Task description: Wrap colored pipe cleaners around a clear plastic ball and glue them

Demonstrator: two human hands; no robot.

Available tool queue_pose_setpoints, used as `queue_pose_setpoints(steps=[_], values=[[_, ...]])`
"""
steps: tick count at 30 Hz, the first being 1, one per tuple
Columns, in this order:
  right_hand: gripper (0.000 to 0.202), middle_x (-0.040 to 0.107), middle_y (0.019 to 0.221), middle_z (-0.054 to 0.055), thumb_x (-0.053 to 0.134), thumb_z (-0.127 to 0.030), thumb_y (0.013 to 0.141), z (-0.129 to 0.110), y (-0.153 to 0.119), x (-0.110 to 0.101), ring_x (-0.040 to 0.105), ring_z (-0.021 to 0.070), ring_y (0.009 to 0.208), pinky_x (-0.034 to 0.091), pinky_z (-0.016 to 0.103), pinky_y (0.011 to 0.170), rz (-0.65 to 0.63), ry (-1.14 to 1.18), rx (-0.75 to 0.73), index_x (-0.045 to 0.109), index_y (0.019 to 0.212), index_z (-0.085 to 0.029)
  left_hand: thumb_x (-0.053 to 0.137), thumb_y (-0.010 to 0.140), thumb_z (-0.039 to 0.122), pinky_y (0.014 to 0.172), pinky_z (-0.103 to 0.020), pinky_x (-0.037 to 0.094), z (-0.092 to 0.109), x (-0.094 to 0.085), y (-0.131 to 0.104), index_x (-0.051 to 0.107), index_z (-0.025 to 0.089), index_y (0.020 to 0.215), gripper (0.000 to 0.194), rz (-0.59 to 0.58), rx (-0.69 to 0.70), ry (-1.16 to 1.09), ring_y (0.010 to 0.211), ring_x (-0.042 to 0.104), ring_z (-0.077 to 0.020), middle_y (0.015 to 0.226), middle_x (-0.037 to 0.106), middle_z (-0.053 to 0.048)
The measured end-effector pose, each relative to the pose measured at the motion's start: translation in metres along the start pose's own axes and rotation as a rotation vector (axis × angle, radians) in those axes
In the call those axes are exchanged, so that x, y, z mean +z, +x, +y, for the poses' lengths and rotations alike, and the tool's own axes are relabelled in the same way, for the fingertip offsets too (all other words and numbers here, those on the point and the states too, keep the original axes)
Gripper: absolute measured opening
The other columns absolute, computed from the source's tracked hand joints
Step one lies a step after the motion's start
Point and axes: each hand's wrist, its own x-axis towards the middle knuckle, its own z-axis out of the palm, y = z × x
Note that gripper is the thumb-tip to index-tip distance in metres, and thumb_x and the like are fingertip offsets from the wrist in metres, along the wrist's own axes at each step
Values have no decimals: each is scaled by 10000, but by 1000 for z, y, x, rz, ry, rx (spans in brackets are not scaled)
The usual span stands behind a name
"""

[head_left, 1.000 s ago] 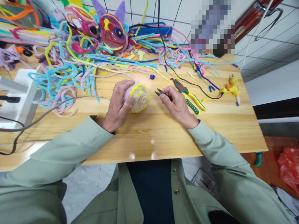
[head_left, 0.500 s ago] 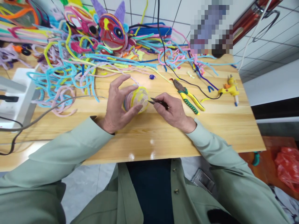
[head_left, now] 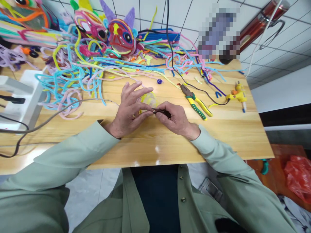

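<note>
My right hand [head_left: 173, 118] is closed around dark pointed tweezers [head_left: 163, 112], their tips turned left. At those tips, the thumb and index finger of my left hand [head_left: 132, 108] come together in a pinch, while its other fingers stretch out above. Whatever lies between those fingertips is too small to make out. Just behind both hands, a round clear piece edged with yellow [head_left: 148, 98] rests on the table, partly covered by my left fingers.
Yellow-green pliers [head_left: 197, 103] and a yellow glue gun [head_left: 238, 95] lie to the right. Tangled pipe cleaners [head_left: 70, 81] and colourful masks [head_left: 121, 37] fill the back left. A white power strip [head_left: 26, 97] stands left. A dark cord [head_left: 171, 48] crosses the back, near a small purple ball [head_left: 159, 81].
My left hand has let go of the round piece and brought its thumb and index finger to the tweezers' tips. The tweezers, apart at the tips before, now meet those fingers.
</note>
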Motion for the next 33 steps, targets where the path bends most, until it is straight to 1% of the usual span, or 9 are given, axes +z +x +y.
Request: queue_pose_setpoints(steps=[7,10,13,15,18,23,26,30,33], values=[[194,715,824,-14,593,-378,1094,0,-3,-2,574,115,644,434,266,620,128,-42,-61,687,1037,-218,735,1052,535,1367,-678,305,-4,0,0,717,297,988,247,25,25,-28,1570,541,-343,1541,695,-6],[283,656,796,-21,579,-491,1103,4,-2,-5,549,128,644,439,291,634,242,-18,41,653,1012,-233,743,1033,565,1370,-699,294,-3,-1,-3,723,306,916,284,-14,64,11,1557,553,-341,1491,727,25],[400,563,736,-40,576,-634,1081,14,1,-8,501,138,627,413,310,627,350,52,167,617,973,-251,759,956,716,1389,-747,227,0,0,-7,709,319,853,414,-117,110,31,1559,547,-361,1395,771,59],[449,520,709,-52,585,-698,1055,19,3,-9,466,139,613,393,313,620,371,111,230,609,970,-257,775,917,760,1390,-762,218,2,1,-8,715,335,893,429,-152,112,68,1567,536,-369,1407,760,57],[485,539,715,-55,574,-737,1039,23,5,-9,468,136,619,404,311,642,344,186,291,607,985,-256,805,927,698,1392,-745,238,4,-1,-8,717,379,1134,391,-56,97,144,1581,513,-363,1584,635,16],[477,585,743,-49,577,-721,1045,24,4,-7,502,133,634,422,313,678,297,226,292,600,976,-250,753,972,656,1342,-732,352,1,-1,-1,500,354,1539,691,-10,-42,202,1647,398,-399,1749,405,-99],[467,584,750,-47,557,-708,1065,23,3,-7,504,135,644,422,317,692,269,234,289,604,982,-251,775,980,578,1267,-687,469,-3,2,1,485,278,1571,723,-15,-56,141,1550,521,-411,1628,532,-169],[465,534,750,-54,633,-713,1022,21,5,-7,463,136,670,373,309,668,254,182,323,622,1005,-249,769,992,622,1226,-580,544,-12,3,-1,560,285,1503,647,31,-235,-38,1419,641,-352,1495,660,-107],[416,504,738,-66,723,-643,982,18,5,-6,424,128,668,351,302,657,259,138,347,628,1001,-239,735,969,735,1074,-510,635,-20,7,-3,603,334,1455,643,105,-409,-295,1245,727,-318,1390,712,-60]])
